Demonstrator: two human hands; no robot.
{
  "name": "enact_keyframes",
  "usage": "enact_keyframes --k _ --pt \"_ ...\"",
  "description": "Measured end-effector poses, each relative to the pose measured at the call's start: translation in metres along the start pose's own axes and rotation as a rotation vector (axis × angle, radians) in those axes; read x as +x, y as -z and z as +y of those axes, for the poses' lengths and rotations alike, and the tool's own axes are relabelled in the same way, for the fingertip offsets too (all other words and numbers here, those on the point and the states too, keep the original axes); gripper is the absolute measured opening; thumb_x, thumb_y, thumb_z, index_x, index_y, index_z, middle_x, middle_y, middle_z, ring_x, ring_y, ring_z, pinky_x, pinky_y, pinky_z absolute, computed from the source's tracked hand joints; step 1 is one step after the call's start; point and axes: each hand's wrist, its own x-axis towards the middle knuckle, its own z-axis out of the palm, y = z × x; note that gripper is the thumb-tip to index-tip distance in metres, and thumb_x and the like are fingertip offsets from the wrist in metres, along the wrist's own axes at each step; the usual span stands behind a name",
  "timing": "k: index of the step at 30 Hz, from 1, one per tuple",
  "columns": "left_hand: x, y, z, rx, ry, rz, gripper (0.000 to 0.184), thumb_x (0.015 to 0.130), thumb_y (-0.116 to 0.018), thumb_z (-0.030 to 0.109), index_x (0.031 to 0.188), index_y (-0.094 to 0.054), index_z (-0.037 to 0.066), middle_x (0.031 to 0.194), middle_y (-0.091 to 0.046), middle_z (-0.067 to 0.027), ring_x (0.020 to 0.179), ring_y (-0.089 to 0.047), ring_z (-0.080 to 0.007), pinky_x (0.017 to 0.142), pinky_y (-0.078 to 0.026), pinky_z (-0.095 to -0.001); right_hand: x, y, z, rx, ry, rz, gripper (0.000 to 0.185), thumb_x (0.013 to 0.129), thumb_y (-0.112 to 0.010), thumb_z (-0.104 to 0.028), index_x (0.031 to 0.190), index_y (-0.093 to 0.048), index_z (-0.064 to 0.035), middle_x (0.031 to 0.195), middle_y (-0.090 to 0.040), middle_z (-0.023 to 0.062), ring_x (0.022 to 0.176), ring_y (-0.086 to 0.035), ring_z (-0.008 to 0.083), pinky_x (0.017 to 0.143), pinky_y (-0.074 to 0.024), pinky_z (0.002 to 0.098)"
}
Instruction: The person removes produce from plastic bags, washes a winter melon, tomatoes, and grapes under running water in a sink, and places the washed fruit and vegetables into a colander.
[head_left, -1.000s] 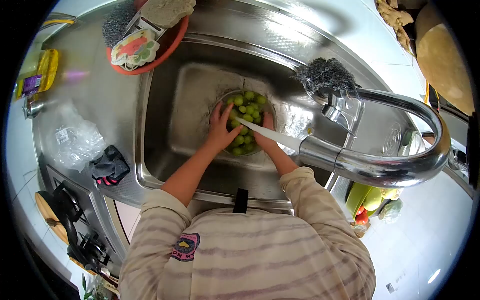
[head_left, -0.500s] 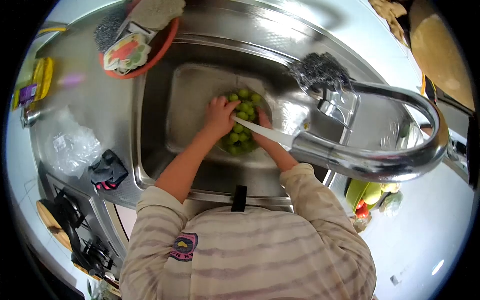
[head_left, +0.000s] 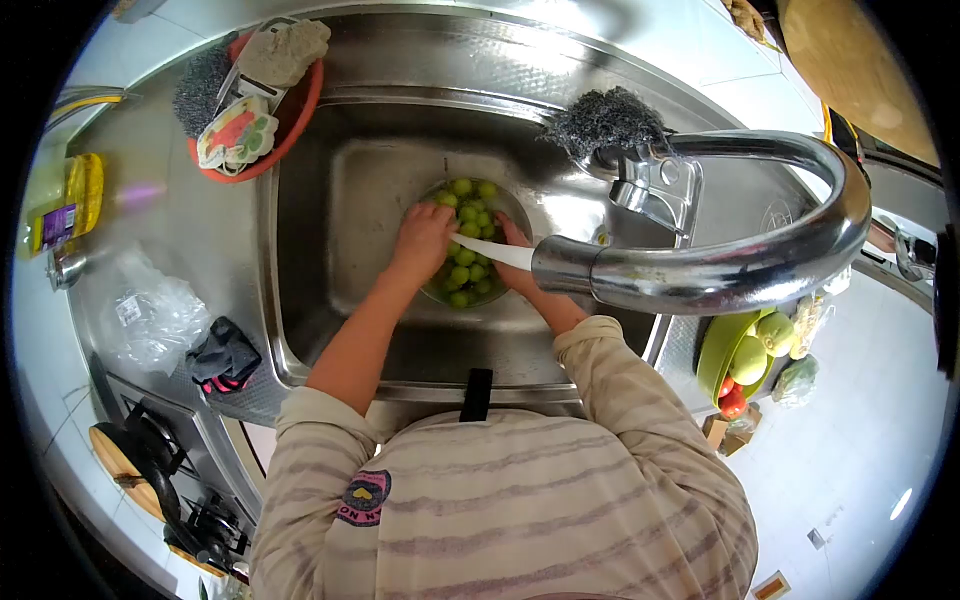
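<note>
Round green fruits (head_left: pixel 466 258), looking like large grapes or small plums, fill a round see-through bowl (head_left: pixel 527 213) in the metal sink. My left hand (head_left: pixel 425 238) lies at the bowl's left side. Its fingers are bent together over the fruits, and what they grip is hidden. On the right side my right hand (head_left: pixel 514 250) reaches in against the fruits, fingers partly hidden behind the white water stream or spout end (head_left: pixel 495 249). That comes down from the chrome faucet (head_left: pixel 680 278), which arches over the sink from the right.
An orange basket (head_left: pixel 306 115) with sponges and cloths stands at the sink's upper left. Clear plastic (head_left: pixel 160 312) and a dark cloth (head_left: pixel 224 352) lie left. A steel-wool scourer (head_left: pixel 610 122) sits by the faucet base. A green bowl (head_left: pixel 712 352) with produce stands right.
The view has shifted slightly. My left hand's thumb and fingers, more spread before, are now drawn together at the bowl's left side. My right hand stays at the right side.
</note>
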Motion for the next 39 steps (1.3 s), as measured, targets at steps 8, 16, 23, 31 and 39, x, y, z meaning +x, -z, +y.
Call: enact_keyframes --k 8,16,23,31,39 --pt "-0.020 0.033 -0.010 -1.610 0.618 -0.097 0.021 0.091 -0.048 0.005 0.111 -0.054 0.006 0.094 -0.056 -0.0020 0.083 -0.053 -0.0122 0.073 -0.045 -0.0251 0.006 -0.009 0.037 0.028 0.034 -0.054 0.057 0.081 -0.058 -0.012 0.133 -0.035 -0.0012 0.117 -0.052 0.0203 0.106 -0.052 0.0328 0.089 -0.0418 0.0377" --pt "-0.038 0.033 -0.008 -1.538 0.538 -0.385 0.027 0.097 -0.041 0.030 0.084 -0.050 0.008 0.072 -0.046 0.0013 0.055 -0.038 -0.0074 0.047 -0.031 -0.0226 -0.001 -0.006 0.009 -0.305 0.255 0.161 0.049 0.078 -0.061 -0.011 0.124 -0.046 -0.0053 0.110 -0.052 0.0188 0.100 -0.052 0.0376 0.084 -0.0435 0.0412" --pt "-0.047 0.031 -0.005 -1.282 0.827 -0.357 0.030 0.096 -0.043 0.035 0.083 -0.049 0.009 0.074 -0.047 0.0003 0.056 -0.040 -0.0084 0.049 -0.032 -0.0232 0.023 -0.015 0.012 -0.426 0.508 0.124 0.035 0.075 -0.065 -0.012 0.108 -0.056 -0.0071 0.098 -0.052 0.0152 0.090 -0.053 0.0346 0.073 -0.0441 0.0422" --pt "-0.060 -0.003 -0.018 -1.513 0.640 -0.321 0.027 0.093 -0.049 0.030 0.106 -0.055 0.007 0.098 -0.051 -0.0005 0.084 -0.049 -0.0129 0.072 -0.041 -0.0285 0.007 -0.017 0.000 -0.267 0.190 -0.081 0.031 0.077 -0.066 -0.013 0.104 -0.055 -0.0036 0.095 -0.055 0.0137 0.085 -0.056 0.0315 0.070 -0.0459 0.0384" --pt "-0.041 0.021 0.053 -1.502 0.666 -0.272 0.034 0.093 -0.047 0.041 0.104 -0.053 0.009 0.088 -0.051 -0.0004 0.073 -0.047 -0.0113 0.062 -0.038 -0.0242 -0.031 0.005 -0.060 0.052 0.190 0.077 0.026 0.082 -0.060 -0.012 0.105 -0.053 -0.0020 0.087 -0.060 0.0152 0.075 -0.060 0.0304 0.066 -0.0486 0.0370"
